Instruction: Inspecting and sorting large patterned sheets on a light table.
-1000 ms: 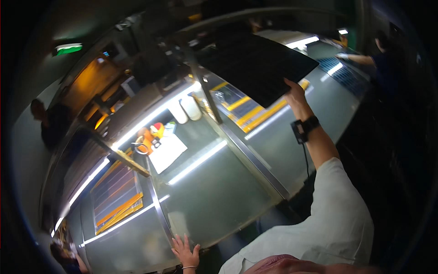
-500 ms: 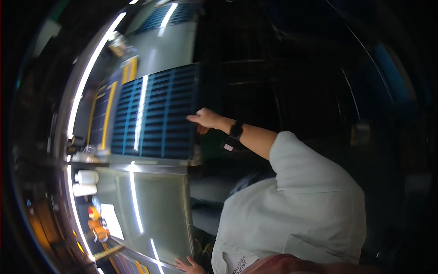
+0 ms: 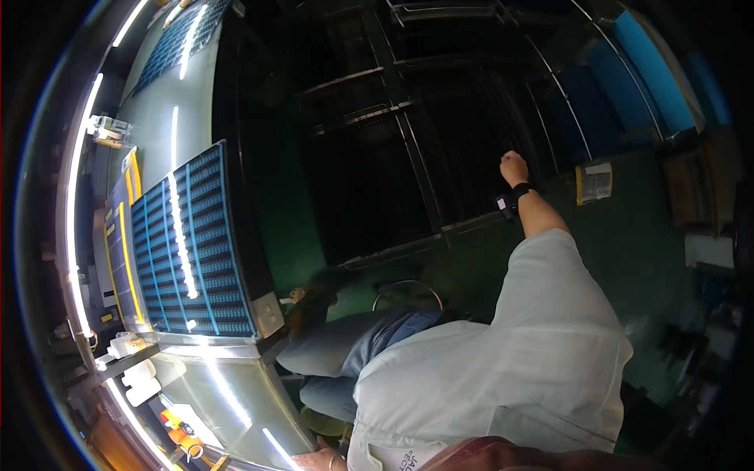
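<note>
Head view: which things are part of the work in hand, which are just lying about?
In hand:
right hand reaching at the dark rack
left hand on the glass table

Lying about:
blue ribbed panel
orange tool
yellow-edged packet

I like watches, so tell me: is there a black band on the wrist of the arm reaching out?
Yes, the right hand is stretched out toward the dark rack, and a black wristband sits just below it.

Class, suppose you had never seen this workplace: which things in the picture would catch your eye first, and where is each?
The blue gridded panel lies bright at the left on the glossy work line. The person's right hand, a dark wristband below it, is raised as a fist at the dark metal rack in the upper middle. The left hand rests at the bottom edge, on the line's rim.
</note>
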The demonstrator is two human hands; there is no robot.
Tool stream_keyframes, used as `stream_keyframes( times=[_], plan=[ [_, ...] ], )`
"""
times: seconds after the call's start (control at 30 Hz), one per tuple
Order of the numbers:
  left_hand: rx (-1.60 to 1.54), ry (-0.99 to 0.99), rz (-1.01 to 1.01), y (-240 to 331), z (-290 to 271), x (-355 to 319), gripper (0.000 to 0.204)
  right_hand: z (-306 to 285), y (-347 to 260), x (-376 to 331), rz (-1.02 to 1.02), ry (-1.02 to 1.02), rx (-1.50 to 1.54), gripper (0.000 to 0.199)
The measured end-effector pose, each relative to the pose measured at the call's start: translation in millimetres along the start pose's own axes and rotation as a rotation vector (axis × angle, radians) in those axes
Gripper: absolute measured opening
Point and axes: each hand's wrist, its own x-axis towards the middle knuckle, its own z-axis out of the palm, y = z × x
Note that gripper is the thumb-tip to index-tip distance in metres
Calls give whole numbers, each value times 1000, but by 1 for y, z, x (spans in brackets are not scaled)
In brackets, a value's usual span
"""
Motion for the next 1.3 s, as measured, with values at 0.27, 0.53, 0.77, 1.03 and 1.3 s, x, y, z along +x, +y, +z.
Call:
stream_keyframes(
  times=[0.27, 0.53, 0.77, 1.03, 1.3],
  plan=[
    [-32, -378, -287, 99, -115, 18, 76, 32, 53, 44, -48, -49, -153, 41],
    [-59, -399, -495, 123, -127, 13, 82, 53, 66, 69, 27, -195, -328, 28],
    [-99, -344, -535, 135, -149, 13, 76, 13, 18, 52, -90, -87, -406, 25],
    [5, -337, -492, 152, -160, 14, 70, -117, -16, 33, -226, 278, -381, 27],
    [-247, -187, -226, 84, -161, 52, 60, -308, -116, 1, -371, 442, 175, 35]
  ],
)
